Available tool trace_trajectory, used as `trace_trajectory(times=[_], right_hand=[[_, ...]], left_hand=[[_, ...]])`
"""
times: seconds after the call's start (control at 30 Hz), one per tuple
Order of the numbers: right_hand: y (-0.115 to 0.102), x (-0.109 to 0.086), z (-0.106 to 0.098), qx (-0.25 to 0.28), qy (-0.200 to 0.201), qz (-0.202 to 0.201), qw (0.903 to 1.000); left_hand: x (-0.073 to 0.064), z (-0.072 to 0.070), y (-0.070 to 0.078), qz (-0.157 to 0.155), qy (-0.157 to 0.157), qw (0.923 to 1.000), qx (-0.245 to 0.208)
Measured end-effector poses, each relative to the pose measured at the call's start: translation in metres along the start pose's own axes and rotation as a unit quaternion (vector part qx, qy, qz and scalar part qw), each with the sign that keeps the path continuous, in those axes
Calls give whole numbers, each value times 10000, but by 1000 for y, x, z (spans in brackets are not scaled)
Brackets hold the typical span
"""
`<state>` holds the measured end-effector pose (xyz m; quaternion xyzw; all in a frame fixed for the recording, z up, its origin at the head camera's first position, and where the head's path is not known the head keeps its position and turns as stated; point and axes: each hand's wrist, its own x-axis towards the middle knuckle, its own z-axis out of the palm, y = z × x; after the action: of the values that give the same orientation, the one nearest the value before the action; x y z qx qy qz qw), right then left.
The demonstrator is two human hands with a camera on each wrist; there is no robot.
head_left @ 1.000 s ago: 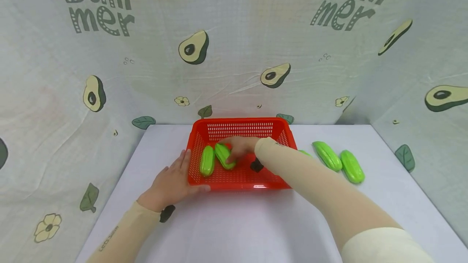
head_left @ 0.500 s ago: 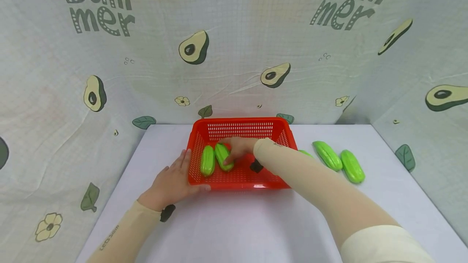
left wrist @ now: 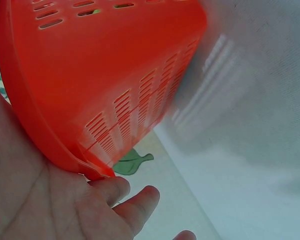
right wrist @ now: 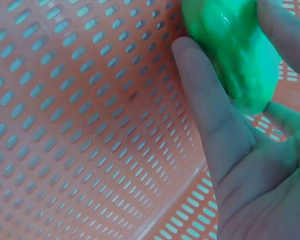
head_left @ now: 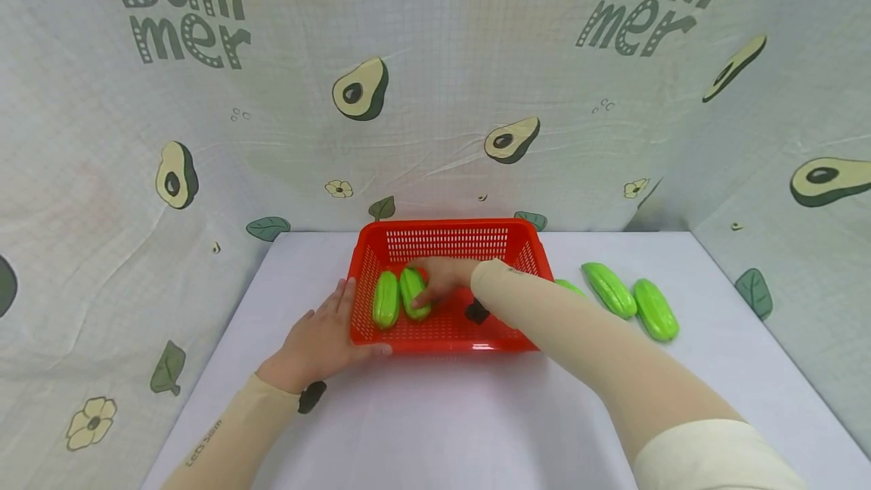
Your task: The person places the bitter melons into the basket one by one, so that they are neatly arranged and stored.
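My right hand (head_left: pixel 445 277) reaches into a red perforated plastic basket (head_left: pixel 449 346) and holds a glossy green ridged vegetable (head_left: pixel 413 293), shaped like a stubby cucumber. In the right wrist view the thumb and fingers lie on opposite sides of that vegetable (right wrist: pixel 235 55). A second similar vegetable (head_left: pixel 385 299) lies to its left along the basket's left side. My left hand (head_left: pixel 320 342) rests on the basket's front left corner, fingers along the left side and thumb along the front rim. The left wrist view shows the palm against the red rim (left wrist: pixel 45 145), fingers extended.
Right of the basket, two more green vegetables, a farther one (head_left: pixel 609 290) and a nearer one (head_left: pixel 656 310), lie on the white table (head_left: pixel 435 422). Another (head_left: pixel 568 286) is mostly hidden behind the right forearm. A printed cloth (head_left: pixel 435 97) closes off the back and sides.
The near end of the held vegetable has swung a little left, so it lies closer to parallel with its neighbour. My right hand moved slightly with it; the left hand stayed put.
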<state>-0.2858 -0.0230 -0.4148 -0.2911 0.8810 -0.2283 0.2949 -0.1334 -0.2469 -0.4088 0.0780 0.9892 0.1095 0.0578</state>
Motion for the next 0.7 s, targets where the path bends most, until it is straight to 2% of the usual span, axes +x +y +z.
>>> trace_trajectory(times=[0.37, 0.5, 0.6, 0.7], right_hand=[[5, -8, -1, 27, 7, -53, 10000], [8, -15, -8, -132, -21, -81, 9999], [9, -30, -23, -223, -120, -195, 9995], [10, -61, -49, -321, -97, -297, 9990]], left_hand=[[1, 1, 3, -17, -40, 10000, 31], [1, 0, 4, 9, -50, 10000, 29], [1, -1, 4, 28, -49, 10000, 37], [-1, -2, 4, 34, -36, 10000, 7]])
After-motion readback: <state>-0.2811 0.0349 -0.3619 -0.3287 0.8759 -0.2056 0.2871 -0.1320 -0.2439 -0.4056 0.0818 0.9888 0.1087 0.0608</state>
